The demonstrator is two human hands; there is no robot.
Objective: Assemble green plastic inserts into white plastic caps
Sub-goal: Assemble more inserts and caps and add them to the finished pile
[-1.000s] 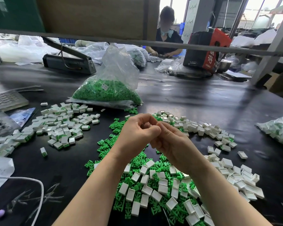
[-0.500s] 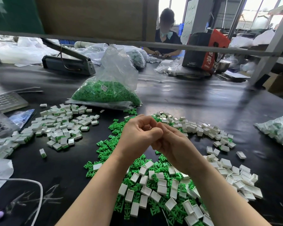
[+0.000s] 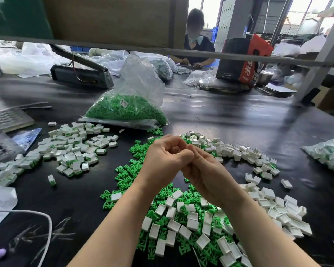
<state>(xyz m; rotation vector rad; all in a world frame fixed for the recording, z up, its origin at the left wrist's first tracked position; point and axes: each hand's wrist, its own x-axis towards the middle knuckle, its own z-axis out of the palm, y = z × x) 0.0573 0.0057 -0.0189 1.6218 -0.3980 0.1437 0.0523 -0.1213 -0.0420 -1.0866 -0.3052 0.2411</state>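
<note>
Over the last second little altered: the left hand and right hand stayed pressed together at frame centre, drifting slightly up the frame, the left fingers curling a touch tighter. What they held was hidden.

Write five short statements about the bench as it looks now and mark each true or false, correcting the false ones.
1. The clear bag of green inserts lies beyond the two hands. True.
2. The left hand and right hand are spread far apart. False: they meet, fingers curled together above the parts.
3. The pile of assembled caps lies to the left of the hands. True.
4. The loose green inserts are sorted in a tray. False: they lie scattered on the black table.
5. A red and black box stands at the far right of the table. True.
</note>
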